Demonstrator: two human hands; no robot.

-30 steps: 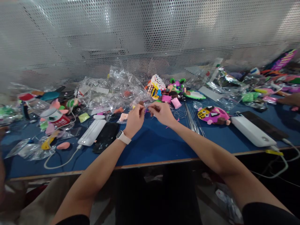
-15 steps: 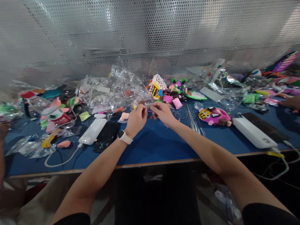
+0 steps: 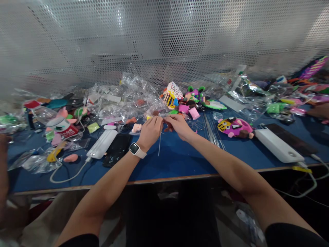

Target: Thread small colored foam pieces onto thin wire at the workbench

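Over the middle of the blue table, my left hand (image 3: 151, 129) and my right hand (image 3: 179, 126) meet with their fingertips together. Both are closed in a pinch. A thin pale strand (image 3: 159, 142), perhaps wire or cord, hangs down from the fingers of my left hand. Whatever lies between the fingertips of my right hand is hidden. Just beyond them are pink clay packets (image 3: 194, 113) and a clay figure with white and yellow dots (image 3: 174, 92). A coil of thin wire (image 3: 199, 126) lies right of my right hand.
Left are a white power bank (image 3: 102, 144), a black phone (image 3: 117, 150) and a plastic bottle (image 3: 61, 125). Right are a pink-and-yellow clay mask (image 3: 235, 127) and another white power bank (image 3: 279, 145). Crumpled clear bags (image 3: 133, 97) line the back. Other people's hands show at both edges.
The pale strand now hangs below my left hand, where none showed before. My fingertips have drawn closer together, and my left hand has turned slightly.
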